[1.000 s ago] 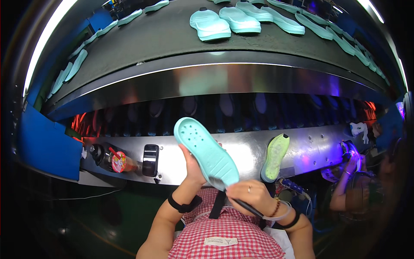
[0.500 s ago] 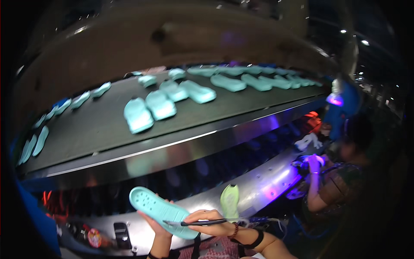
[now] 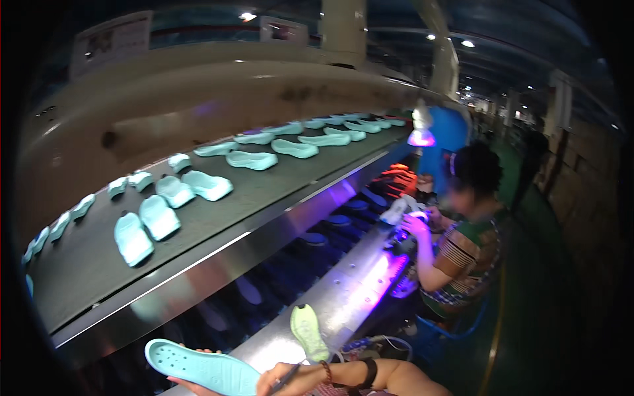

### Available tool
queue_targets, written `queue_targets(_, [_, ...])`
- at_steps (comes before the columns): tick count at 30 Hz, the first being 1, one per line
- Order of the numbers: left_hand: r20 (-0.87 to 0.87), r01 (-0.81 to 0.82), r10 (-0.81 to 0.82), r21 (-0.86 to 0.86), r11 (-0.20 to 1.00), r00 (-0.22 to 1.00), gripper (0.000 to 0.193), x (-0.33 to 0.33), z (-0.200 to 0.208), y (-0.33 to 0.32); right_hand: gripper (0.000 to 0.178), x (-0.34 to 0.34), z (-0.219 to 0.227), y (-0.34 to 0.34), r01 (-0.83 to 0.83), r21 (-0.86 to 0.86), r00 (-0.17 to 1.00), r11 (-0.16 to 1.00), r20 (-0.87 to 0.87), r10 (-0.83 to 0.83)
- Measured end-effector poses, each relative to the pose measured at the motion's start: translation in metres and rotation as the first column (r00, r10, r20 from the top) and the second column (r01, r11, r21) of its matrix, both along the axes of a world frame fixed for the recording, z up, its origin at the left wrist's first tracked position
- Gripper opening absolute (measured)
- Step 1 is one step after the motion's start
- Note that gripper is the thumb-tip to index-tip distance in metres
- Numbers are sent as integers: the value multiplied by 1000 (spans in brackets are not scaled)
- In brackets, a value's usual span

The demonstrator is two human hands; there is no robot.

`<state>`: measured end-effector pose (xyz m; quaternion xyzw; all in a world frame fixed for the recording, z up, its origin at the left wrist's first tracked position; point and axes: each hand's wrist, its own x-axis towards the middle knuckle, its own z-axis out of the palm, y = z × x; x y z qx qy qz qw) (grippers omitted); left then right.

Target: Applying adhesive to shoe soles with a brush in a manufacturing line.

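Observation:
My left hand (image 3: 187, 386) is wrapped round a turquoise shoe sole (image 3: 201, 367) from underneath, with fingertips showing past its far edge. One end of the sole has a group of small holes and points up to the left. My right hand (image 3: 294, 379) pinches a slim, dark, pen-like tool (image 3: 285, 381) over the sole's near right end. The hand covers the tool's tip, so I cannot tell whether it touches the sole. Beyond my right hand, a yellow-green sole (image 3: 306, 330) lies on the metal bench (image 3: 264, 353).
A dark conveyor belt (image 3: 218, 228) carries several turquoise soles (image 3: 158, 218) behind a metal rail (image 3: 244, 254). More soles lie on a dim shelf below. At right, a seated co-worker (image 3: 456, 257) handles something under a purple-lit lamp (image 3: 421, 129). White cables (image 3: 396, 344) hang near my right forearm.
The view has swung right and up, so my hands and the sole sit lower and further left. My right hand still holds the tool, now more steeply angled; its tip was visible earlier.

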<state>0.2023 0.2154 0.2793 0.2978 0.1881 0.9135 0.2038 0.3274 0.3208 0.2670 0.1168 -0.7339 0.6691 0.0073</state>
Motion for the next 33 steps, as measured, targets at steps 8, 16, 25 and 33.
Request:
queue_targets(8, [39,-26,30,-113,993,999,74,-8,-13,-4,15,5,11,7,27,-109,1000,994,-2,-28])
queue_targets(16, [84,-99,117,-190,977,990,74,-20,-28,-16,18,10,13,-3,-33,4,992,999,123,32])
queue_targets(25, [30,153,-152,-18,988,988,80,-38,-23,-37,20,1,9,-1,-62,-21,993,998,-97,59])
queue_targets(33, [301,45,84,-398,916,950,85,-9,-3,-29,20,8,3,6,311,-624,950,717,233,-209])
